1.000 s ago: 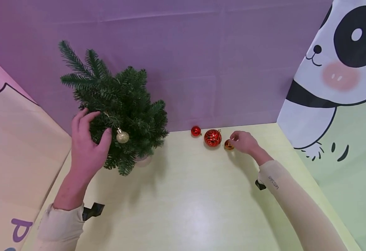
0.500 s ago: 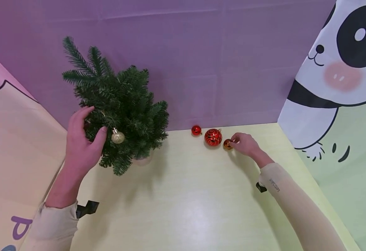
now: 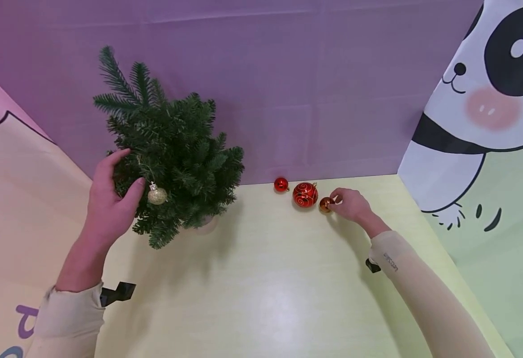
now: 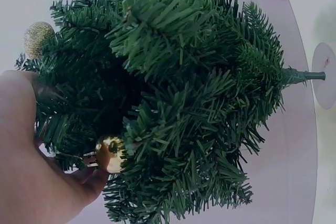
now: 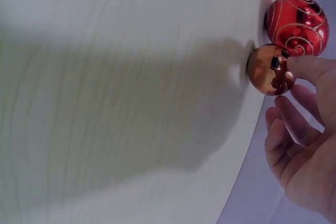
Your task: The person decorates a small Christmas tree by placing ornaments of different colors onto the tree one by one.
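Observation:
A small green artificial Christmas tree (image 3: 185, 144) stands tilted at the left of the table. My left hand (image 3: 111, 199) holds its near left branches between thumb and fingers; in the left wrist view its fingertips are partly hidden among needles. A glittery gold bauble (image 3: 157, 194) hangs beside the left thumb. A shiny gold bauble (image 4: 111, 155) sits by the left fingers in the left wrist view. On the right, my right hand (image 3: 351, 205) pinches a shiny copper bauble (image 5: 270, 70) at the table's back edge. Its other fingers curl loosely below.
Next to the copper bauble lies a large red bauble (image 3: 305, 195) with gold swirls. A small red bauble (image 3: 281, 184) lies further left. A purple backdrop (image 3: 355, 99) rises behind the pale table (image 3: 261, 278), with a panda-print panel (image 3: 489, 114) at right.
My left hand has moved left with the tree's near branches and hanging bauble, while the treetop has shifted right. My right hand stays at the copper bauble, which has shifted slightly left.

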Motion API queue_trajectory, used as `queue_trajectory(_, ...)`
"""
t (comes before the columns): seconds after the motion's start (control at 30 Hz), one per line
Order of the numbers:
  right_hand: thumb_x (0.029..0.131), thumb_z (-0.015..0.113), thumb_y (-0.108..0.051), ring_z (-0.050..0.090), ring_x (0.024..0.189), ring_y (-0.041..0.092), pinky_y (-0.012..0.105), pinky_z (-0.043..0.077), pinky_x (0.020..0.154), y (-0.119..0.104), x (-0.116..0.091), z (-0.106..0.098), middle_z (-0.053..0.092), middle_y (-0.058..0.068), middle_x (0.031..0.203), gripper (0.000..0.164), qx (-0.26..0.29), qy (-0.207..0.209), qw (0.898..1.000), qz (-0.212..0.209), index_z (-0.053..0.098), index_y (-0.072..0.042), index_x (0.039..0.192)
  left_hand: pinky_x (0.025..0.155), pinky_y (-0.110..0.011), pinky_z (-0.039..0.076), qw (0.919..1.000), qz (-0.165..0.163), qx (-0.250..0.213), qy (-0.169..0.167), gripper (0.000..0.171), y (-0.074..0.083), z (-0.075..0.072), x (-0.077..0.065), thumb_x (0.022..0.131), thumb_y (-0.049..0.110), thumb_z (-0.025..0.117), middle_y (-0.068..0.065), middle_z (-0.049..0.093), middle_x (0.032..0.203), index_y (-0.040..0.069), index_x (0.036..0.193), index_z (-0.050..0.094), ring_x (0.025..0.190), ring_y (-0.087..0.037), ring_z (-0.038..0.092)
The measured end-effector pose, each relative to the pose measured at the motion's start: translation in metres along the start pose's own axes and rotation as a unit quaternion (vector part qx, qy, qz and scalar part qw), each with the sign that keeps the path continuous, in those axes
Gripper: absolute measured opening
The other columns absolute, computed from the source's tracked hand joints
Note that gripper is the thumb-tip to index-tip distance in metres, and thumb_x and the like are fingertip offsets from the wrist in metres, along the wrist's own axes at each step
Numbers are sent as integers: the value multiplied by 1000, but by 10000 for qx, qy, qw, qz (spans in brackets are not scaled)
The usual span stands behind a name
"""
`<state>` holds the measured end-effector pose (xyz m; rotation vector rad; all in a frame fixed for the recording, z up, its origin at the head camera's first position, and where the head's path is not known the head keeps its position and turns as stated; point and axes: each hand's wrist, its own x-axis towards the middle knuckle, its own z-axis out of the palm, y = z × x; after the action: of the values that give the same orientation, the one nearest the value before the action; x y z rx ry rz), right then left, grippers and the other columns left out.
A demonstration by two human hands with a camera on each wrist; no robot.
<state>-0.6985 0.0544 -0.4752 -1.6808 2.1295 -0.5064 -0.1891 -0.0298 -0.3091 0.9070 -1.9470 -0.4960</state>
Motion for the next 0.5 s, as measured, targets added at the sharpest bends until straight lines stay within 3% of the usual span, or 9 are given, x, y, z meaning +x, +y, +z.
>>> queue_trajectory(0.37, 80, 75, -46, 57, 84, 24, 38, 46, 66, 0, 15, -1, 64, 10, 103, 55, -204, -386, 9987, 263, 59, -9, 118, 112, -51, 16, 9996, -228, -21, -174, 61, -2, -2, 0, 95, 5, 55, -15, 28, 153, 10, 151, 32, 142, -27, 21)
queue_trajectory(0.5, 78, 77, -48, 57, 82, 24, 38, 44, 66, -2, 20, 1, 64, 9, 99, 56, -116, -427, 9987, 252, 59, -9, 114, 111, -54, 16, 9992, -351, -28, -214, 61, 2, -1, -3, 96, 8, 55, -13, 26, 154, 12, 151, 31, 141, -29, 22)
